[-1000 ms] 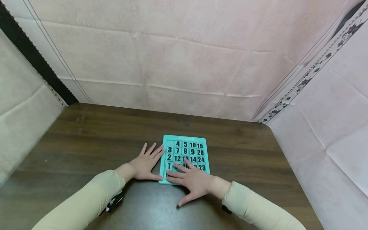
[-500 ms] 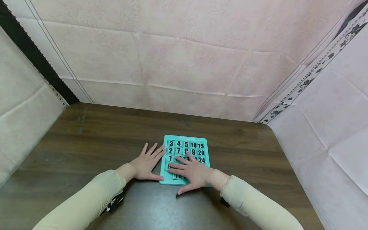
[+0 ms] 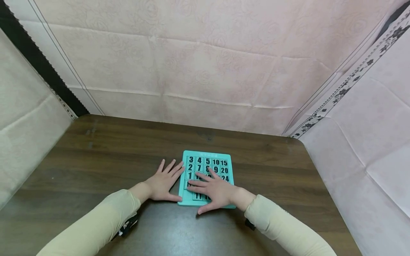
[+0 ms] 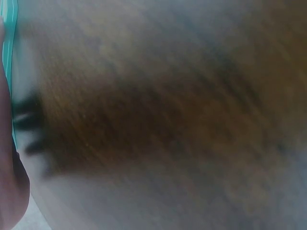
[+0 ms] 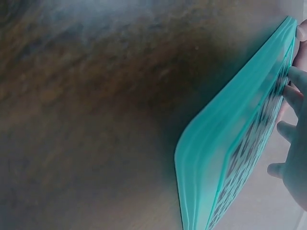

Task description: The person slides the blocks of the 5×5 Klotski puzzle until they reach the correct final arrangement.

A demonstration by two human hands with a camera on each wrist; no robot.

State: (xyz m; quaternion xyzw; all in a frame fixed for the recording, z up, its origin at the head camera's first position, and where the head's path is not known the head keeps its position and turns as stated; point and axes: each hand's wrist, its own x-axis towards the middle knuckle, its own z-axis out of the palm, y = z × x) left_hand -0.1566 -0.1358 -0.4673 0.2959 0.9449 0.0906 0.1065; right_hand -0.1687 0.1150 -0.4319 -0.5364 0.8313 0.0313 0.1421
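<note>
A teal sliding number puzzle [image 3: 205,155] lies flat on the brown table, its tiles printed with black numbers. The left column reads 3, 2, 1 from the top. My left hand [image 3: 163,183] is spread along the puzzle's left edge, with fingertips and thumb right at the frame. Over the lower left tiles stretches my right hand [image 3: 217,192], fingers straight and thumb out past the near edge; it hides several tiles. In the right wrist view, fingers [image 5: 293,98] of the right hand reach down to the tile face. The left wrist view catches only a strip of the left hand [image 4: 12,196].
The wood-grain table [image 3: 128,149] extends on all sides of the puzzle. Pale patterned cloth [image 3: 198,71] hangs behind its far edge, and more cloth [image 3: 358,142] covers the right side. Dark wrist gear [image 3: 128,225] shows under the left sleeve.
The left column of tiles has slid up one place, so 3 now fills the top left corner where a gap was. My right hand has moved slightly away from me; the left hand stays put.
</note>
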